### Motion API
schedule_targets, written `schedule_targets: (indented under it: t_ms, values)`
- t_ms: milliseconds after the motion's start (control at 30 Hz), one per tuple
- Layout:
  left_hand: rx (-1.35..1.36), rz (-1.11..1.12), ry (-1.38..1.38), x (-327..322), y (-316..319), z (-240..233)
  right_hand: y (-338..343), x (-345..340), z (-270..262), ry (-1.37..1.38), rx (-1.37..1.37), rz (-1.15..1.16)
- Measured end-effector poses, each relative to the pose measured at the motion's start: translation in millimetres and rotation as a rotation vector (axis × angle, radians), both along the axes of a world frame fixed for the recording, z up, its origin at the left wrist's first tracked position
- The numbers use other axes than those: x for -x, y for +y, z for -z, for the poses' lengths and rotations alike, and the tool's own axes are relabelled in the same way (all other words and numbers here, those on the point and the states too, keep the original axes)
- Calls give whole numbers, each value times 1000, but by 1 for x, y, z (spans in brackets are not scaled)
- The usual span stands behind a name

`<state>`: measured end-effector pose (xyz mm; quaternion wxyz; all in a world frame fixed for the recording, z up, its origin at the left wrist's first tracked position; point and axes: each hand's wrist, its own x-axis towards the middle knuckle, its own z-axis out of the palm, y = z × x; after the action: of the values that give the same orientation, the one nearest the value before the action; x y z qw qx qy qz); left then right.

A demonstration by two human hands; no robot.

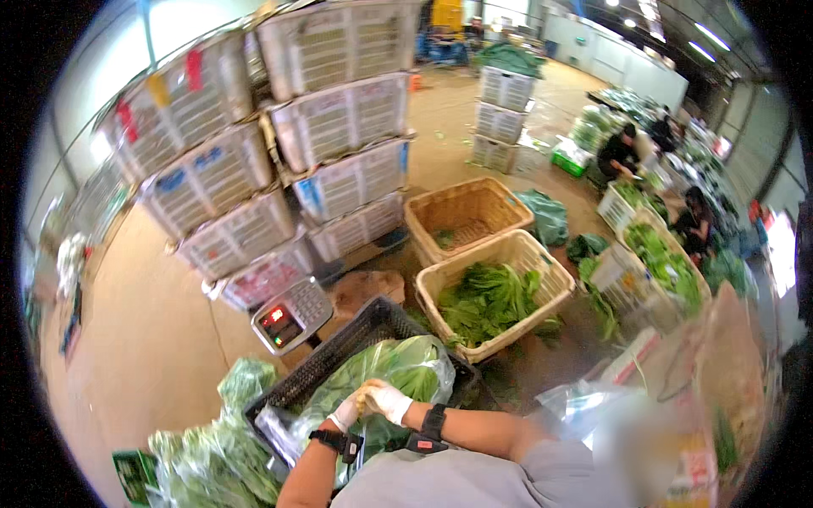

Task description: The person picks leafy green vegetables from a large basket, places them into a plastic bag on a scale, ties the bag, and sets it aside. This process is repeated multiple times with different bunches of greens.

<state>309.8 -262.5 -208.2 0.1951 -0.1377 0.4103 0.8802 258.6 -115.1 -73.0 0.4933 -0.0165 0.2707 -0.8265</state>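
Both hands wear pale gloves and meet over a black plastic crate (286, 381) in front of me. My left hand (345, 411) and my right hand (386, 401) are closed together on a clear plastic bag (416, 365) packed with leafy greens. What the fingers pinch is partly hidden by the hands themselves. The bag lies inside the crate, its leafy end towards the far right side. Dark bands with small devices circle both wrists. Just beyond the crate stands a digital scale's display head (292, 315) with lit red figures.
A cream basket (432, 311) holds loose greens, beside a tan basket (416, 216) with a few scraps. Stacked white crates (343, 120) rise ahead. Bagged greens (213, 463) lie at left. People crouch by vegetable crates (683, 305) at right. A clear plastic sheet (578, 400) lies near my right arm.
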Motion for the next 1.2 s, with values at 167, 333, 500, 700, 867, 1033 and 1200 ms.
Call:
schedule_targets:
  t_ms: [167,333,500,700,867,1033,1200]
  values:
    - [-12,71,19,-10,40,-162,13,4,27,486,-542,156]
    - [1214,410,663,-16,68,-183,9,10,-96,1393,-276,355]
    - [787,92,454,-13,16,-87,5,44,-109,1577,-426,-59]
    - [630,232,39,-11,8,-164,53,57,-62,1357,-819,-535]
    - [726,152,112,-8,23,-171,104,54,-33,1002,-800,-237]
    - [601,135,33,-6,33,-168,65,25,-69,1379,-687,25]
    - [687,70,75,-5,33,-162,63,32,-57,1340,-1038,-362]
